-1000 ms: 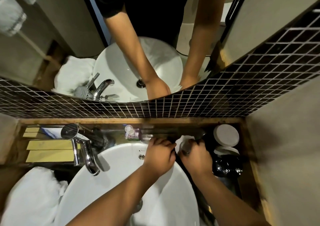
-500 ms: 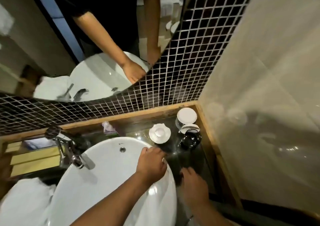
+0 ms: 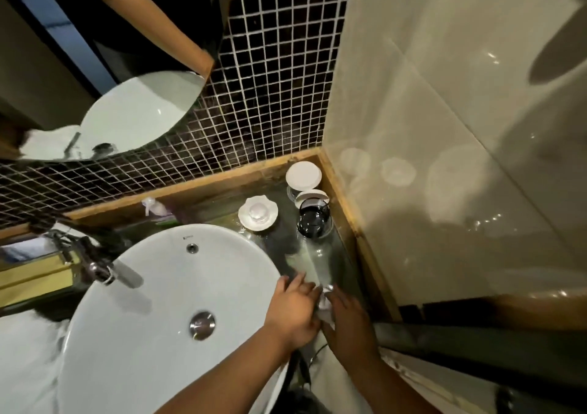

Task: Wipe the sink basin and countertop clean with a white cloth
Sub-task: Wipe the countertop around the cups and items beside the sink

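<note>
The round white sink basin [image 3: 165, 302] fills the lower left, with a metal drain [image 3: 202, 320] in its bottom. Right of it runs the dark, wet, glossy countertop [image 3: 320, 254]. My left hand [image 3: 293, 310] lies over the basin's right rim, fingers spread toward the counter. My right hand [image 3: 347, 318] presses down on the counter strip beside it, closed over the white cloth [image 3: 324, 305]. Only a small crumpled part of the cloth shows between the two hands.
A chrome faucet [image 3: 104, 267] stands at the basin's left. Toward the corner stand a white dish [image 3: 258, 213], two white lids [image 3: 303, 175] and a dark glass [image 3: 313, 219]. A small bottle [image 3: 155, 207] sits behind the basin, a white towel [image 3: 25, 366] at the left.
Both hands moved from the back of the counter, near the dish and lids, toward me along the strip right of the basin. The view swung right toward the wall corner.
</note>
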The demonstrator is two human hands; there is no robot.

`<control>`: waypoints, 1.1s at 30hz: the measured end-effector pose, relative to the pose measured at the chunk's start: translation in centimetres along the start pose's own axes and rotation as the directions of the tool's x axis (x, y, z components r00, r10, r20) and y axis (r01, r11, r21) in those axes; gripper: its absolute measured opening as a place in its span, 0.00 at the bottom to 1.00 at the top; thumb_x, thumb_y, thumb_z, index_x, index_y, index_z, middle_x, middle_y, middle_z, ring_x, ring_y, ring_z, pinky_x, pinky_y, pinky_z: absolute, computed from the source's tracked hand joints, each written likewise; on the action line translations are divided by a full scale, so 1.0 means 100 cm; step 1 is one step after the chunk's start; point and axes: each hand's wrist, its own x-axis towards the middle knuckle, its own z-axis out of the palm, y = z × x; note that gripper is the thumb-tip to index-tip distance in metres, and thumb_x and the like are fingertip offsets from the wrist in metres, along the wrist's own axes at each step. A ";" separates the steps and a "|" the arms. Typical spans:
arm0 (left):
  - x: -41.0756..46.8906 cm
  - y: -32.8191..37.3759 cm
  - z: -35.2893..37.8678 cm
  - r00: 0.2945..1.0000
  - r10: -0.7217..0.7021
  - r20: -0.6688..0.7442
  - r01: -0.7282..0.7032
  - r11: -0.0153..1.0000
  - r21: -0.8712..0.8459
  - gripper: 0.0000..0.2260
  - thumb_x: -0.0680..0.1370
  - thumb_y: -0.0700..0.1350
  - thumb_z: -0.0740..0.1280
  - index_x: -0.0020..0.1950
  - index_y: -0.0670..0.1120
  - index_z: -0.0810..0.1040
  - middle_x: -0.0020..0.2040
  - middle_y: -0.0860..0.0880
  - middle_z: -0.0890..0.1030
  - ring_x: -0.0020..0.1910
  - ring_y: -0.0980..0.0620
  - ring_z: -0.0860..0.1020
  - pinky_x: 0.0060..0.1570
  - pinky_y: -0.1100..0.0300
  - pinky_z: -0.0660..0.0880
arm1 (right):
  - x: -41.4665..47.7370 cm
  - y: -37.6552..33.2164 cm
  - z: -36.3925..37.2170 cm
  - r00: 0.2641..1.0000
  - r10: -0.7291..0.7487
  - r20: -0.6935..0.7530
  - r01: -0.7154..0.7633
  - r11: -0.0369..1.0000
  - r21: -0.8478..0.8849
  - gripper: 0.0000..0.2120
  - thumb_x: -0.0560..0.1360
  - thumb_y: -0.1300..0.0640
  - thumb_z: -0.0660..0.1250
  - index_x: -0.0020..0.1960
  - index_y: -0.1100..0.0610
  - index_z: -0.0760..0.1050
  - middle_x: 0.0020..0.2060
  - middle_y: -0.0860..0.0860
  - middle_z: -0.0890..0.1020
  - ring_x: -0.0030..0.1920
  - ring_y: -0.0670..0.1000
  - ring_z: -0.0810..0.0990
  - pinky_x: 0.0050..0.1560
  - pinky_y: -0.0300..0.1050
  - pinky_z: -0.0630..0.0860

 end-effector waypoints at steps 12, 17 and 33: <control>-0.005 -0.036 -0.025 0.987 -0.141 -0.080 0.141 0.990 -0.003 0.31 0.74 0.52 0.61 0.77 0.46 0.63 0.76 0.45 0.67 0.79 0.42 0.52 0.74 0.49 0.50 | 0.040 -0.028 -0.033 0.950 -0.280 0.136 0.303 0.933 -0.193 0.18 0.74 0.56 0.65 0.63 0.53 0.71 0.55 0.54 0.81 0.55 0.57 0.80 0.53 0.49 0.77; -0.010 -0.084 -0.063 0.948 -0.303 -0.100 0.304 0.953 -0.010 0.27 0.78 0.54 0.55 0.77 0.49 0.63 0.79 0.47 0.61 0.79 0.46 0.51 0.73 0.46 0.49 | 0.090 -0.082 -0.066 0.981 -0.193 0.015 0.193 0.981 0.008 0.18 0.75 0.47 0.63 0.63 0.53 0.75 0.55 0.53 0.81 0.57 0.56 0.80 0.58 0.50 0.77; 0.027 -0.167 -0.094 0.903 -0.414 -0.118 0.399 0.908 -0.131 0.22 0.78 0.50 0.58 0.72 0.47 0.70 0.72 0.46 0.71 0.75 0.43 0.60 0.70 0.45 0.55 | 0.217 -0.179 -0.063 0.973 -0.231 0.026 0.230 0.973 0.034 0.18 0.74 0.48 0.68 0.61 0.54 0.79 0.55 0.53 0.83 0.55 0.55 0.80 0.55 0.49 0.78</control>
